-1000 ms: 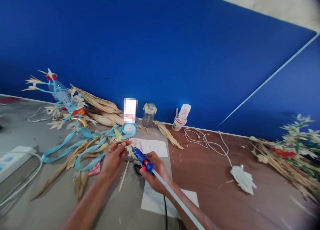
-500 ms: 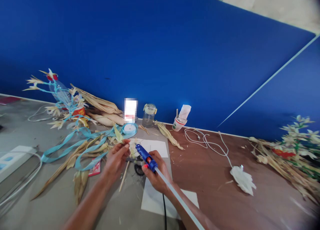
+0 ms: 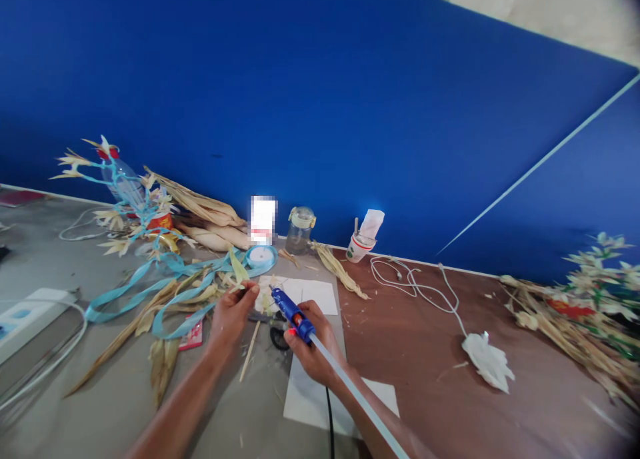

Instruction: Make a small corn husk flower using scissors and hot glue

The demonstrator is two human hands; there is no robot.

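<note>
My right hand [image 3: 314, 342] grips a blue glue gun [image 3: 291, 312] with a long clear glue stick [image 3: 355, 396] running back over my forearm. Its nozzle points up and left toward my left hand [image 3: 233, 312]. That hand is closed in a pinch on a small piece of dried corn husk [image 3: 236, 272] held just left of the nozzle. A thin wooden stick [image 3: 249, 352] lies on the table under my hands.
Light blue ribbon [image 3: 145, 289] and dried husks [image 3: 200, 209] spread at left, with a ribbon spool [image 3: 260, 256], a glass jar [image 3: 300, 229], a paper cup [image 3: 357, 246]. White paper sheets [image 3: 315, 292], a white cable [image 3: 420, 286], a power strip [image 3: 25, 312] and husk flowers [image 3: 580, 299] lie around.
The glue gun has shifted slightly right and away from my left hand's husk piece. The view has drifted a little.
</note>
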